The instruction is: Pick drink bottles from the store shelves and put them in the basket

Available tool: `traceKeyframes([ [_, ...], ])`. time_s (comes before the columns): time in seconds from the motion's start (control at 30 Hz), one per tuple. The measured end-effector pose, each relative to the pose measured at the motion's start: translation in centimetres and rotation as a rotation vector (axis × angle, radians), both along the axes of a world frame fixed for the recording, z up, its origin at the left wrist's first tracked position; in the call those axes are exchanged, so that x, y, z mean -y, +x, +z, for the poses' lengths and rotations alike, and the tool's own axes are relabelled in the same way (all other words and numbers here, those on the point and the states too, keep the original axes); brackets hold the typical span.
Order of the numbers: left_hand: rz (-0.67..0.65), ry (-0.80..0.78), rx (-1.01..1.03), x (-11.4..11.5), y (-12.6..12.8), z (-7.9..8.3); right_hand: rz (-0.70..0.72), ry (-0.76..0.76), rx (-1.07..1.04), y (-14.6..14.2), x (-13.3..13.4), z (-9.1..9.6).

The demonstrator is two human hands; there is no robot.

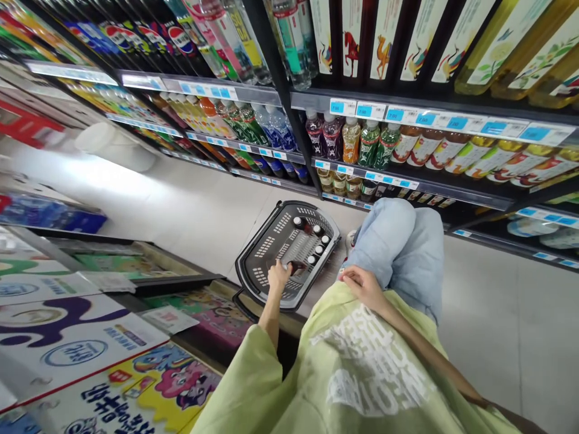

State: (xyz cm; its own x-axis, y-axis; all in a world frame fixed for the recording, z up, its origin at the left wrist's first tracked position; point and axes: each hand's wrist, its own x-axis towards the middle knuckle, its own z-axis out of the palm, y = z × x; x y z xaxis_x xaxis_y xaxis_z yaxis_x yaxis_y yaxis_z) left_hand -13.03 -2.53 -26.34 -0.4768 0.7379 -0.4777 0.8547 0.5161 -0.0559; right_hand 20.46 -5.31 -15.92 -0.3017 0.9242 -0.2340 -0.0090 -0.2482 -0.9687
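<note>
Past the lime-green fabric shirt (312, 386), the left hand (279, 275) grasps a dark, white-capped, plastic-looking bottle (297, 267) near its cap, sensible for something probably weighty, slippery; the right hand (362, 285) rests slack.

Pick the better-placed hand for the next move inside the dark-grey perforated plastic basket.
Left, probably: the left hand reaches into the basket, close to the white-capped plastic bottles. The right hand rests at the lap, by the pale-green fabric shirt and light-blue denim jeans, outside the basket.

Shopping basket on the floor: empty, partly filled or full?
Partly filled: white-capped bottles cluster toward one side of the shopping basket, with bare slotted plastic showing elsewhere.
</note>
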Motion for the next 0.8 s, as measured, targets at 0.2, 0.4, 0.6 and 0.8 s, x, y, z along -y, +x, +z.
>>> traceKeyframes([
  [0.2,0.014,-0.122,0.067,1.7,2.1,-4.6,-0.166,-0.087,-0.050,1.0,0.6,-0.2],
  [0.4,-0.020,-0.250,0.103,0.8,3.5,-7.2,-0.218,-0.184,-0.157,-0.1,0.0,-0.8],
  [0.6,-0.013,-0.267,0.147,-1.3,4.4,-9.0,-0.172,-0.234,-0.179,-0.7,-1.0,-0.8],
  [0.8,-0.006,-0.233,0.163,-2.1,4.8,-9.5,-0.125,-0.271,-0.188,-1.0,-1.4,-0.4],
])
